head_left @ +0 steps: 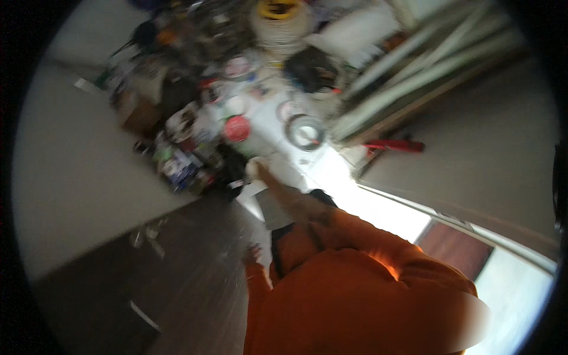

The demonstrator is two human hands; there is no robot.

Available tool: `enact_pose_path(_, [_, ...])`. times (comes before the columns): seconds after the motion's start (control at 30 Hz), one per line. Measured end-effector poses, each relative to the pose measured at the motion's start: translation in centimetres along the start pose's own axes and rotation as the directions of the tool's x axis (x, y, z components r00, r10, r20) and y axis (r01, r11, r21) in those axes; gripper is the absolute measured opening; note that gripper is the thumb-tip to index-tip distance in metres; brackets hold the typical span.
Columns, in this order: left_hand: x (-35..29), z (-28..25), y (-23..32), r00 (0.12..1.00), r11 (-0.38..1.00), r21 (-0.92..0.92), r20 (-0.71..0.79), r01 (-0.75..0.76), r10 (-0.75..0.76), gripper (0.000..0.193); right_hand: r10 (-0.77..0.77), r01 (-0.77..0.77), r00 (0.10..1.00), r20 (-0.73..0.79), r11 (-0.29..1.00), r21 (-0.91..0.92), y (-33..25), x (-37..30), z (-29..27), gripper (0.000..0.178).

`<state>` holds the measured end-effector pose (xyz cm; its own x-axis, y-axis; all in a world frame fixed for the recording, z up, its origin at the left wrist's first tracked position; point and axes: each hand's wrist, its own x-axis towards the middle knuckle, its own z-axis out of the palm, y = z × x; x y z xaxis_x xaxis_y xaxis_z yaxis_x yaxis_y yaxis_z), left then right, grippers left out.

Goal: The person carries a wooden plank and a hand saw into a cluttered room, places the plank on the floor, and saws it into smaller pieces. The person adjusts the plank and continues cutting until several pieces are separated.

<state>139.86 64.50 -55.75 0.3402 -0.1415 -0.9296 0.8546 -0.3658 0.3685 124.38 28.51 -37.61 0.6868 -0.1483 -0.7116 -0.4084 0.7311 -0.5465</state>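
My right arm, in an orange sleeve, reaches forward toward the cluttered floor. At its end my right hand (265, 174) is blurred and seems closed around a small pale object (253, 168), whose kind I cannot make out. Just beyond it lie dark items at the edge of the clutter. Below the right forearm shows a flat grey piece (274, 208). My left hand (253, 255) hangs low beside the dark brown surface (195, 260), its fingers apart, with nothing seen in it.
A heap of mixed goods (183, 160) and a cardboard box (139, 113) lie at far left. Ahead are a red round lid (237, 128), a grey ring-shaped roll (305, 132) and a white cable spool (280, 29). Long pale pipes (408, 65) and a red-handled tool (397, 145) are at right.
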Motion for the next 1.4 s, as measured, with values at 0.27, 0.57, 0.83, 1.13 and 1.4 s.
enact_pose_path(0.27, [2.9, -0.9, 13.1, 0.987, 0.991, -0.049, -0.09, 0.127, -0.131, 0.05, -0.005, 0.008, 0.999, 0.033, 0.994, -0.111, -8.7, 4.1, 3.3, 0.054])
enact_pose_path(0.57, [-1.3, 3.7, 10.3, 0.989, 0.994, 0.037, -0.109, 0.104, -0.1, 0.05, -0.129, 0.143, 0.989, 0.068, 0.946, -0.29, -18.1, 9.1, 3.6, 0.061])
enact_pose_path(0.83, [-0.4, 8.5, 18.9, 0.995, 1.0, 0.01, -0.1, 0.023, -0.022, 0.051, -0.384, 0.414, 0.91, 0.156, 0.857, -0.307, -19.8, 18.0, 2.7, 0.064])
enact_pose_path(1.13, [3.0, 12.4, 28.3, 0.992, 0.99, -0.062, -0.022, -0.123, 0.122, 0.052, -0.219, 0.239, 0.969, 0.111, 0.944, -0.229, -22.3, 15.4, -0.1, 0.071])
enact_pose_path(1.4, [-1.5, 16.7, 25.9, 0.995, 0.997, -0.066, 0.089, -0.045, 0.051, 0.053, -0.19, 0.198, 0.968, 0.166, 0.98, -0.03, -21.4, 16.4, -1.7, 0.069])
